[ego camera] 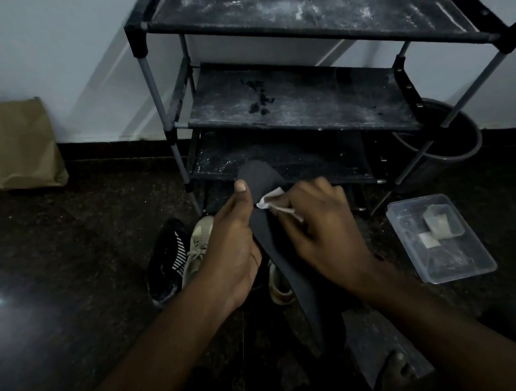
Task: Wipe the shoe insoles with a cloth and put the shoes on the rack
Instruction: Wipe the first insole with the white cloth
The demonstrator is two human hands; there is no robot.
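My left hand [230, 248] grips a long dark insole [259, 178] from its left side, thumb up along its edge. My right hand [320, 229] pinches a small white cloth [270, 200] and presses it on the insole's upper part. Below my hands on the floor lie a black shoe with white stripes [168, 259] and a beige shoe [196, 249]; another light shoe [278, 286] shows under the insole. The black three-shelf rack [303, 100] stands just beyond, its dusty shelves bare.
A clear plastic box [439, 237] with small pieces in it sits on the floor at the right. A dark round bin [453, 140] stands behind the rack's right leg. A brown paper bag [10, 142] leans on the wall at left.
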